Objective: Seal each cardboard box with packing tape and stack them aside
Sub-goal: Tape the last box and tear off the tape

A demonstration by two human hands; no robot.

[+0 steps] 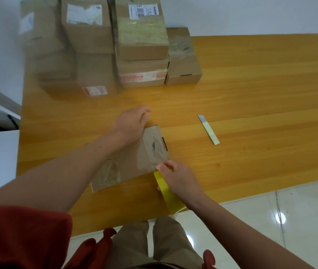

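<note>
A flat brown cardboard box (133, 164) with old tape scars lies near the front of the wooden table (251, 94). My left hand (130, 125) rests on the box's far corner, fingers curled over its far edge. My right hand (177, 179) grips a roll of yellowish packing tape (168, 193) at the box's near right corner, thumb and fingers pinching the tape where it meets the cardboard. A stack of several cardboard boxes (140, 41) stands at the table's far left.
A utility knife (208, 129) with its blade out lies on the table to the right of the box. The table's front edge borders a glossy tiled floor (290, 220). A white wall runs behind the stack.
</note>
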